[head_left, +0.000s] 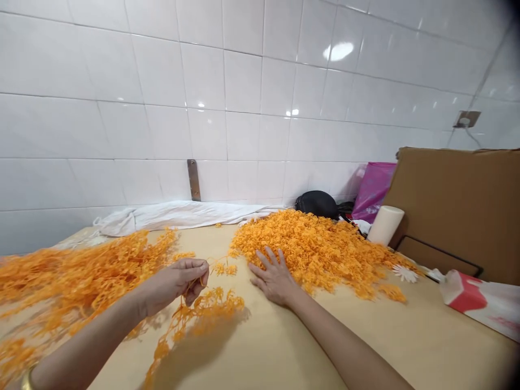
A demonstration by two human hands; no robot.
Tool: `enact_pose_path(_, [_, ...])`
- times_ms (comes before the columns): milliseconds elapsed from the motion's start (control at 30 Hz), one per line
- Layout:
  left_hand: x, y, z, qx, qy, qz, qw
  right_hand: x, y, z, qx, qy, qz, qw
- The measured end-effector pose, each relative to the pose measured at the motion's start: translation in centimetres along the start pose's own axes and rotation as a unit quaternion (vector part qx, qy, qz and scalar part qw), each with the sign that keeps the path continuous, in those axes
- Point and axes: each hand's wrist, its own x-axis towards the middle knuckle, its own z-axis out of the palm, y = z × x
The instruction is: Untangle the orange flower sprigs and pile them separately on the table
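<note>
My left hand (pixel 179 283) is closed in a pinch on an orange artificial flower sprig (pixel 203 311) that dangles from it over the tan table (pixel 284 346). My right hand (pixel 274 279) lies open, fingers spread flat, at the near left edge of a big heap of small orange flower pieces (pixel 325 246). A second mass of orange sprigs (pixel 69 281) spreads over the left side of the table, beside my left arm.
A white cloth (pixel 174 214) lies along the tiled wall. At the back right stand a black bag (pixel 317 204), a pink bag (pixel 374 189), a white roll (pixel 385 225) and a cardboard box (pixel 459 206). A red-and-white bag (pixel 479 300) and a white flower (pixel 405 273) lie at right.
</note>
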Motion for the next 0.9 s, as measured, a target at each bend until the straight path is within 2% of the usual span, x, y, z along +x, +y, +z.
enact_pose_path(100, [0.1,-0.3,-0.5,-0.026,0.002,0.015,1.0,1.8,1.4,0.6,-0.026,0.0,0.013,1.0])
enact_pose_path(267, [0.5,-0.4,-0.8,-0.066,0.008,0.017,0.998,5.3,2.8,1.0,-0.069,-0.04,0.051,0.996])
enact_pose_path(467, [0.3,-0.3,-1.2,-0.095,0.03,0.024,0.995,8.0,3.2,1.6,-0.073,-0.065,0.068,0.993])
enact_pose_path(600, [-0.3,-0.6,-2.0,-0.102,0.036,0.018,0.994,7.4,1.7,1.6,-0.081,-0.067,0.06,0.993])
enact_pose_path(700, [-0.8,-0.5,-2.4,-0.112,0.043,0.019,0.993,6.1,-0.6,0.9,-0.101,-0.015,0.043,0.994])
enact_pose_path(800, [-0.9,-0.3,-2.5,-0.13,0.046,0.028,0.99,5.1,-3.4,0.2,-0.093,0.062,-0.014,0.994])
enact_pose_path(900, [-0.7,0.0,-2.5,-0.147,0.039,0.038,0.988,5.4,-5.2,0.0,-0.073,0.053,-0.086,0.992])
